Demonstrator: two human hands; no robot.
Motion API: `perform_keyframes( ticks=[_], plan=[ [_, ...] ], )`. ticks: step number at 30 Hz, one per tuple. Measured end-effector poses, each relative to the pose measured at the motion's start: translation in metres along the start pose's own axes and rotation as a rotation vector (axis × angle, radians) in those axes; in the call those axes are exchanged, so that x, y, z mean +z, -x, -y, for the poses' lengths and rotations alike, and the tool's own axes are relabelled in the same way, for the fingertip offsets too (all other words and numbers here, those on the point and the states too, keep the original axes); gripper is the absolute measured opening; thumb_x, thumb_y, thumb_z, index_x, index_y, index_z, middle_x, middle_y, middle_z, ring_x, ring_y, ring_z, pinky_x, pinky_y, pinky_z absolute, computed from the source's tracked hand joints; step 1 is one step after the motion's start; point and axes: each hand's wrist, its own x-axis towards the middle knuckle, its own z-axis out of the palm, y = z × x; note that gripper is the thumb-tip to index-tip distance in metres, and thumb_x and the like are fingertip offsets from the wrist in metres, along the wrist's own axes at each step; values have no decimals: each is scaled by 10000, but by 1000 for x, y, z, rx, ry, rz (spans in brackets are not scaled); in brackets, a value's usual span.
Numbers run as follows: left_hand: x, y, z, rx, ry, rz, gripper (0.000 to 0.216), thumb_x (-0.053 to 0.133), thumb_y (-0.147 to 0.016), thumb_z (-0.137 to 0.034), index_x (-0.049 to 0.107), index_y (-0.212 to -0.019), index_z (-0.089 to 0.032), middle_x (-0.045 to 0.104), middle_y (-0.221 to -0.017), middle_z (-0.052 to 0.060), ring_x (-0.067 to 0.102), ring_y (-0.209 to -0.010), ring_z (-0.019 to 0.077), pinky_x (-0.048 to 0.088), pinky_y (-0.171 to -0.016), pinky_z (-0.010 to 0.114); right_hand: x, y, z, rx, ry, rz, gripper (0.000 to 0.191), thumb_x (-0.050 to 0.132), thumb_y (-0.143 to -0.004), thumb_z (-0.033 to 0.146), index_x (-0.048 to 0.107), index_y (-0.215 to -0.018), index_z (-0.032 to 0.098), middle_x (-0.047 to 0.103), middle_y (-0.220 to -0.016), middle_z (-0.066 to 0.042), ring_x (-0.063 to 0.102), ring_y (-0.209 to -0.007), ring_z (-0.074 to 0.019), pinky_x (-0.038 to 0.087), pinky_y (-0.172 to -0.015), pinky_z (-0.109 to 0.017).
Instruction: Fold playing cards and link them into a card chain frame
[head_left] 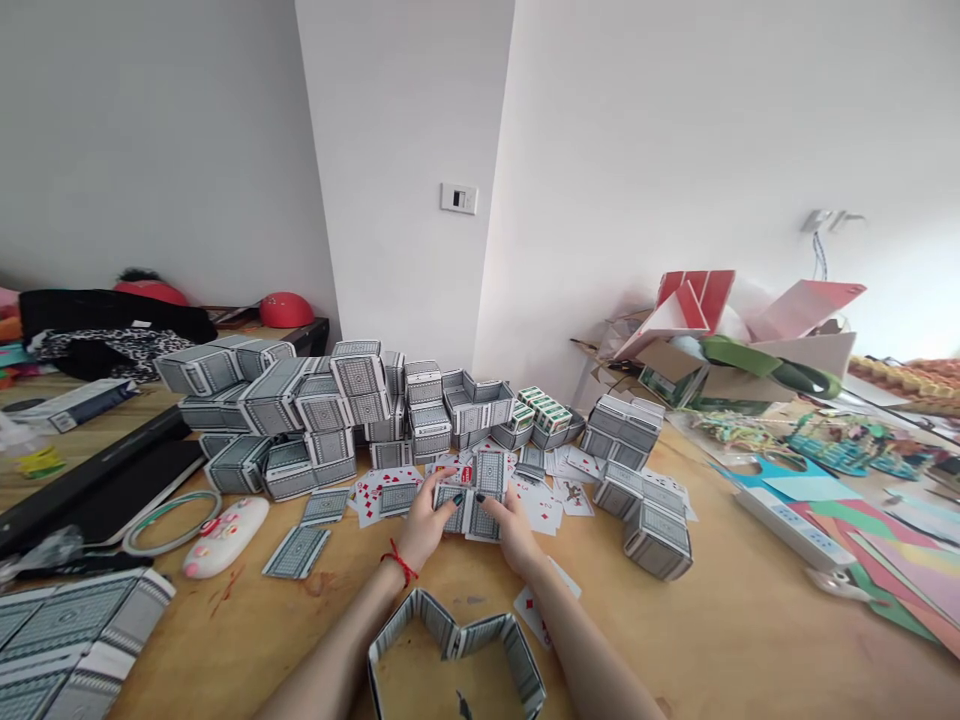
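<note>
My left hand, with a red string at its wrist, and my right hand are both closed on grey-backed playing cards. The thumbs press on the card backs, while the fingers underneath are mostly hidden. Around them lie loose face-up playing cards, some red-suited, plus small stacks of backs. Between my forearms stands a heart-shaped frame of folded cards, hollow in the middle. Beyond my hands rise stacked boxes folded from cards, and an open card box sits among them.
At right stand an L-shaped card block, a white power strip, coloured paper and a cluttered cardboard box. A decorated white computer mouse, a coiled cable and a large card-covered block lie left.
</note>
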Motion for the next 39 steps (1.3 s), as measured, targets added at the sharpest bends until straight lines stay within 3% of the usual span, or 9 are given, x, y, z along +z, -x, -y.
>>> perform_keyframes(
  ticks=[7,11,14,16,20,27,32,35,39],
  plan=[
    [-11,-2,-7,-204,160,3,368,575,-626,-219,564,-991,-166,626,-990,69,579,-890,210,457,-705,293,-18,-7,2,-39,202,-198,309,464,-733,485,555,-703,192,604,-626,-10,525,-522,-148,390,-474,-242],
    [-14,-3,-12,-348,339,-21,390,616,-597,-226,544,-977,-172,651,-851,44,611,-719,181,470,-572,263,-44,-13,8,-219,732,-434,287,425,-760,437,573,-703,198,599,-659,-33,528,-637,-174,411,-609,-286],
    [-14,-4,-15,-436,441,-55,347,633,-572,-190,552,-910,-181,647,-761,20,602,-633,158,459,-517,239,-54,-16,10,-311,1075,-291,260,503,-726,375,594,-890,194,619,-899,-73,505,-933,-233,386,-794,-345],
    [-14,-4,-17,-453,481,-65,292,634,-567,-171,567,-851,-180,646,-735,14,598,-621,145,453,-519,222,-53,-17,8,-303,1222,-126,397,576,-677,340,553,-1042,186,568,-1090,-89,417,-1096,-255,336,-889,-365],
    [-13,-3,-20,-463,500,-81,279,648,-578,-166,562,-843,-185,648,-743,9,600,-616,137,458,-520,216,-45,-18,3,-218,1349,32,452,591,-659,254,527,-1101,185,518,-1186,-88,405,-1122,-252,315,-918,-346],
    [-11,0,-18,-519,434,-64,341,610,-670,-322,485,-973,-228,595,-712,-28,562,-518,120,449,-396,220,-37,-21,10,-95,1229,-116,459,570,-603,143,544,-1062,157,598,-991,-99,539,-920,-216,400,-787,-280],
    [-10,2,-16,-441,421,23,428,634,-644,-326,489,-1031,-215,610,-728,-12,570,-523,122,433,-380,200,-41,-25,26,63,1003,-145,79,548,-628,194,586,-691,167,608,-644,-25,582,-650,-178,448,-588,-269],
    [-10,4,-18,-298,403,49,467,638,-640,-318,502,-1073,-206,640,-866,30,610,-648,151,464,-458,211,-38,-24,34,224,679,-126,90,542,-660,264,511,-654,180,582,-611,-5,582,-544,-162,466,-465,-267],
    [-11,2,-24,-84,289,-97,442,606,-676,-330,534,-1092,-199,591,-1098,67,560,-970,201,476,-734,257,-27,-21,41,345,229,-60,177,496,-726,369,442,-776,208,599,-706,-3,590,-485,-142,484,-404,-279]
  ],
)
